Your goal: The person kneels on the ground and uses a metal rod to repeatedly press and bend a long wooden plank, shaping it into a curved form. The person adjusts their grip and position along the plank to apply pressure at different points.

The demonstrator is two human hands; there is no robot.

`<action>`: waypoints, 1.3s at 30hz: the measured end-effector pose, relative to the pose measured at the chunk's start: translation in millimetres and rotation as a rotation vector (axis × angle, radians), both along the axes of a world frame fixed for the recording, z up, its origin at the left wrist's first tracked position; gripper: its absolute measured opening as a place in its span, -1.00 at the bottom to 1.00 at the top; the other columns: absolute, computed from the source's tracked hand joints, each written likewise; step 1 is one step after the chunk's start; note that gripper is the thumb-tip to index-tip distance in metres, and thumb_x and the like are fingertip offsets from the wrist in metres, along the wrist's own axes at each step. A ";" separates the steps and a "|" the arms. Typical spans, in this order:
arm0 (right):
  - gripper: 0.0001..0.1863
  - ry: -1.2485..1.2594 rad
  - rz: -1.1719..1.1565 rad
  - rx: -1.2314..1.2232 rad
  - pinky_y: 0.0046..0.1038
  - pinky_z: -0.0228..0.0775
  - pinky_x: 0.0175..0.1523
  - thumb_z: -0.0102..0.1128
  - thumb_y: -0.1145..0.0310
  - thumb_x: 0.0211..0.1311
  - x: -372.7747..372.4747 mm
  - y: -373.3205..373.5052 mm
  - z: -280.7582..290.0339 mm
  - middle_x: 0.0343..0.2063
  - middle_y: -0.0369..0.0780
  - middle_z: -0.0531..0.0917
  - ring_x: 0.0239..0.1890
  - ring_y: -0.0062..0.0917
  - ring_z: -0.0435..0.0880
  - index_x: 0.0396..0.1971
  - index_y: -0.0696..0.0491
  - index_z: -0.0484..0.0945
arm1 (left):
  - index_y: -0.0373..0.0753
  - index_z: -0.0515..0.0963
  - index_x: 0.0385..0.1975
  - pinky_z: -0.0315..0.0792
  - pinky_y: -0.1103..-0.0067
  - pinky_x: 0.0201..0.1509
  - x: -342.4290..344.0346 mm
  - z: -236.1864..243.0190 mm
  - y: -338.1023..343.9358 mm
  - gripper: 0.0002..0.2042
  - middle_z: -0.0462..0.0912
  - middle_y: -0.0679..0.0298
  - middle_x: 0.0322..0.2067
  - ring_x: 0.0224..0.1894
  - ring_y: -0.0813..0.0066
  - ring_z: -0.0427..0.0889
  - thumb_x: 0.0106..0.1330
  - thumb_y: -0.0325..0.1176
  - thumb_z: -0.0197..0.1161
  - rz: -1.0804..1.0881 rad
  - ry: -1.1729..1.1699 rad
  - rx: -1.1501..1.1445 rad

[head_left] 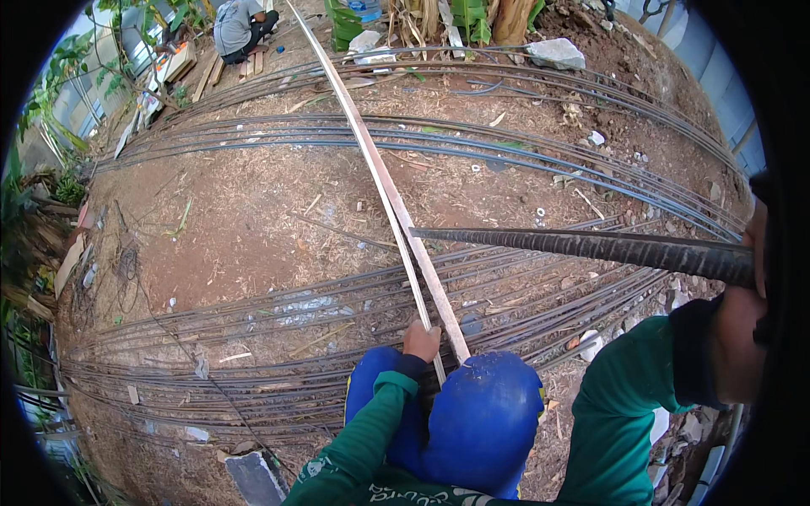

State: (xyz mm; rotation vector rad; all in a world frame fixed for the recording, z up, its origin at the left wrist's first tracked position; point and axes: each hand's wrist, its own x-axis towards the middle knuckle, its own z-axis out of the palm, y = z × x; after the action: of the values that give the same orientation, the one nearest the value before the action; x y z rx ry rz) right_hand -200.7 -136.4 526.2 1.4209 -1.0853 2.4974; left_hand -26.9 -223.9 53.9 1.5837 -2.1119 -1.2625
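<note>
The left hand [420, 340] closes its fingers on the near end of a long pale wooden strip [384, 181], which runs away across the bare dirt and over the bundles of steel bars [253, 312] lying there. The right hand [742, 337], raised at the right edge, is wrapped around a thick ribbed steel rod [591, 246] that points left above the ground. Far back, a person in grey [239, 27] crouches beside some planks.

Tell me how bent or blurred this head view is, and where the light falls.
Head view: fisheye bends the steel bars on the ground into arcs and leaves black corners; the ribbed bar in the right hand looms close and slightly soft; daylight is even, shadows faint; the left hand on the strip is sharp.
</note>
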 end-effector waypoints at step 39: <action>-0.53 -0.030 0.119 0.038 -0.60 -0.10 -0.71 -0.09 -0.02 0.50 27.1 -92.5 -76.7 -0.82 -0.45 0.11 -0.82 -0.75 0.02 -0.49 0.05 0.35 | -0.43 0.41 0.10 0.51 0.14 -0.03 -29.7 6.3 -31.6 -0.55 0.59 -0.21 -0.14 -0.17 -0.19 0.63 0.20 -0.40 0.14 0.152 -0.032 -0.087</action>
State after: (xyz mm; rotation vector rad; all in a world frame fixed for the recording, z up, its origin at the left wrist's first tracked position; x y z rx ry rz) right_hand -173.6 -228.9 449.4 1.5047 -1.0901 2.6006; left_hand -56.7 -255.5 60.1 1.7009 -1.9921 -1.0890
